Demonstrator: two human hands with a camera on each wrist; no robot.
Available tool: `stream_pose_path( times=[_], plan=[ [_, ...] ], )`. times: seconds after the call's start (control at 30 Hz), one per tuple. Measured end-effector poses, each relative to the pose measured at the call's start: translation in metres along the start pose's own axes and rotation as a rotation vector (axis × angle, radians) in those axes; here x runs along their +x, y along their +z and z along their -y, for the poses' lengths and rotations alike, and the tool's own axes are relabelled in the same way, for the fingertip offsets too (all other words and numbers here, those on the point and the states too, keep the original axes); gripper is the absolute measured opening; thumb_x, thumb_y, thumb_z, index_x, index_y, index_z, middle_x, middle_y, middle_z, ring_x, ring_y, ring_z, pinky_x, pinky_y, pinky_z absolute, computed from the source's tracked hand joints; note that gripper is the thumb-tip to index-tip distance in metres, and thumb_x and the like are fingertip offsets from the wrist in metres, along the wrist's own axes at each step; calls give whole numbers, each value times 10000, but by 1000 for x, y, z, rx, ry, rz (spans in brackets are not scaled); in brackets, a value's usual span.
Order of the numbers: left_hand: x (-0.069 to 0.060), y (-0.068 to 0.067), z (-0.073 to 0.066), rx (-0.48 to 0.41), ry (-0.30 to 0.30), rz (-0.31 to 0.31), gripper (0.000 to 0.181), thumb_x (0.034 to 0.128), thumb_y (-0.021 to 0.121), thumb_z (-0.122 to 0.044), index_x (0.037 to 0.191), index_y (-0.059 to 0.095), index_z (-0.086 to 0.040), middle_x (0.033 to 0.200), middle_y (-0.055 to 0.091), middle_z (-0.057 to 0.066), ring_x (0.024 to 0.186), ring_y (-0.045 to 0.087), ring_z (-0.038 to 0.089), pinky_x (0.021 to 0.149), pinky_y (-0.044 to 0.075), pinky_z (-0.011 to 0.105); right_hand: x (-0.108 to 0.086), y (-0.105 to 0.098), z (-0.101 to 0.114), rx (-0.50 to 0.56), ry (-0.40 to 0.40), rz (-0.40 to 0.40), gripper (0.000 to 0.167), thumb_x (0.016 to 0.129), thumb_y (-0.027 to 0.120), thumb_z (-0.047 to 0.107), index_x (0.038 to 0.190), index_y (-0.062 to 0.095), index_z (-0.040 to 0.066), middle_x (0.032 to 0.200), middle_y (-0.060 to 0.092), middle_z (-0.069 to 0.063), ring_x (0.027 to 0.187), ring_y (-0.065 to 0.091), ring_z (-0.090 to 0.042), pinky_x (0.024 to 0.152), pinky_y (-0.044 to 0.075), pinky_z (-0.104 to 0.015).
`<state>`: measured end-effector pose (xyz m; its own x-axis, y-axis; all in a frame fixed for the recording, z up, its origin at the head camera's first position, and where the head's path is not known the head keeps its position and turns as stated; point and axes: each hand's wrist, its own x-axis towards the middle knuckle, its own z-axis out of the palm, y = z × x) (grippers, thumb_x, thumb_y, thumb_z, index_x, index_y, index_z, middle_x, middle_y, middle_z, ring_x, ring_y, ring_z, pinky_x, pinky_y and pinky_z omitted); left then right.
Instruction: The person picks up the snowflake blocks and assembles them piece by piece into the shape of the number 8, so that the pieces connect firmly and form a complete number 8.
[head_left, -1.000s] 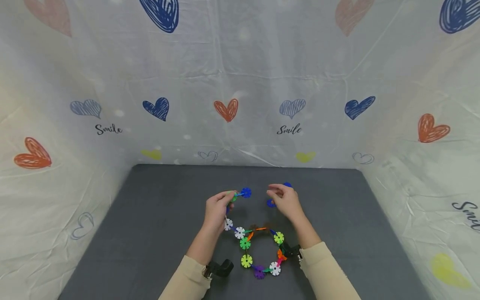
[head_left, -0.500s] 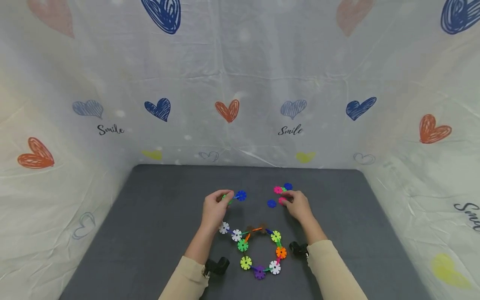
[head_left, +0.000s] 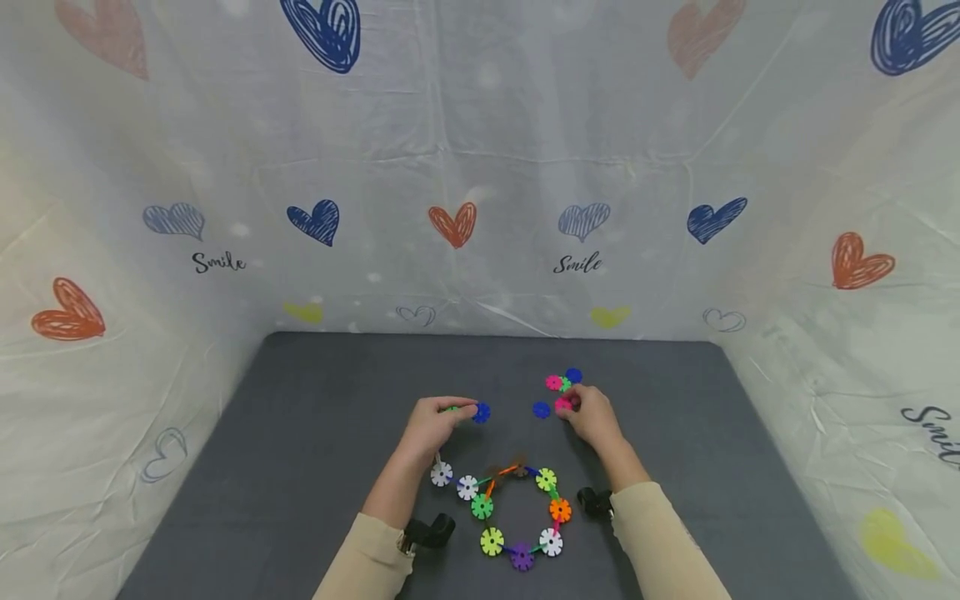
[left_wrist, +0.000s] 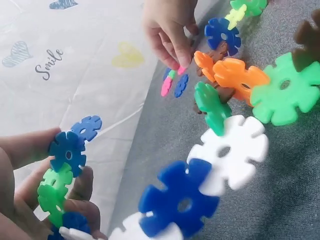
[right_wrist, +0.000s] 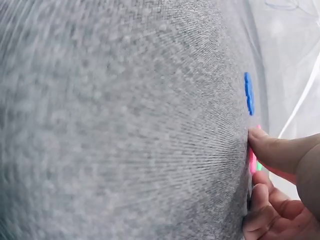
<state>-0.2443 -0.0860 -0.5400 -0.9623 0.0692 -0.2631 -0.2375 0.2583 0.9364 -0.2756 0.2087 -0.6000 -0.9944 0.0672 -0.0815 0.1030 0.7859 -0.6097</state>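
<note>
My left hand (head_left: 431, 429) grips the free end of a chain of linked plastic snowflake discs. In the left wrist view, blue discs (left_wrist: 68, 152) and green discs (left_wrist: 52, 192) of that end lie among its fingers. The chain runs down past a white disc (head_left: 441, 474) to a multicoloured ring whose lowest disc is purple (head_left: 522, 557). Over the far right of the table, my right hand (head_left: 597, 418) pinches a pink snowflake disc (head_left: 562, 404) at table level. Its fingers partly cover that disc.
Near my right hand lie a loose blue disc (head_left: 541, 410), another pink disc (head_left: 553, 382), a green disc (head_left: 566, 385) and a further blue disc (head_left: 573, 375). The grey table (head_left: 322, 467) ends at a white curtain (head_left: 495, 275) printed with hearts.
My right hand has moved right from the loose blue disc and come down to the pink disc. The left hand has lowered slightly towards me, with the chain end in its grip.
</note>
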Motion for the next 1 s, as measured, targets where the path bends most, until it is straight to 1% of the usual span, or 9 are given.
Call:
stream_pose_path(
  times=[0.1,0.23,0.4,0.5,0.6,0.7,0.77,0.93,1.0],
  plan=[
    [-1,-1,2,2,-44,9,212,899,770,-308,1056,800,-169,1337,630,119,1337,498,378,1110,366,593,-1,0,-1,17,25,1,304,886,798,204,1103,678,29,1056,625,-158,948,595,-304,844,498,-474],
    [-1,-3,2,-5,-61,-4,232,893,774,-303,1060,799,-144,1339,630,125,1340,486,395,1106,353,619,-3,0,-1,52,50,-1,285,868,814,181,1055,650,42,987,638,-134,874,588,-278,783,493,-436],
    [1,-3,3,-34,-59,-49,225,906,761,-283,1056,796,-119,1299,653,112,1338,488,386,1111,346,622,-7,-5,4,139,13,-24,219,865,812,158,985,659,58,884,664,-83,782,609,-222,704,501,-371],
    [2,-2,4,-71,-65,-74,228,915,752,-267,1070,788,-103,1298,651,126,1349,479,380,1127,334,611,-12,-11,10,213,-35,-56,179,868,808,158,955,692,54,871,697,-72,764,639,-184,675,521,-335],
    [3,-1,6,-132,-95,-95,287,928,738,-287,1129,765,-84,1389,590,148,1401,417,393,1158,282,616,-19,-15,22,279,-89,-71,154,880,798,172,952,722,59,886,731,-71,770,667,-177,649,536,-297],
    [4,-1,9,-187,-127,-123,343,939,719,-315,1182,743,-75,1460,531,158,1443,352,403,1183,221,620,-31,-17,41,365,-143,-60,140,888,790,169,960,734,62,898,745,-83,793,703,-267,623,557,-271],
    [5,-1,10,-226,-146,-132,375,936,719,-329,1214,730,-76,1480,517,152,1455,338,394,1194,206,607,-37,-15,54,394,-195,-72,119,882,794,158,942,740,70,873,746,-75,771,713,-259,609,558,-257],
    [7,1,5,-326,-177,-148,436,911,746,-342,1256,711,-76,1441,567,134,1384,437,345,1176,285,540,-48,-4,82,366,-315,-133,51,866,805,139,896,765,134,836,750,-2,727,706,-119,655,570,-247],
    [8,3,3,-349,-183,-154,442,904,755,-337,1255,712,-71,1423,582,133,1344,469,329,1156,320,513,-49,1,91,362,-358,-156,46,867,802,126,902,776,140,848,758,2,747,718,-122,681,586,-259]
  ],
)
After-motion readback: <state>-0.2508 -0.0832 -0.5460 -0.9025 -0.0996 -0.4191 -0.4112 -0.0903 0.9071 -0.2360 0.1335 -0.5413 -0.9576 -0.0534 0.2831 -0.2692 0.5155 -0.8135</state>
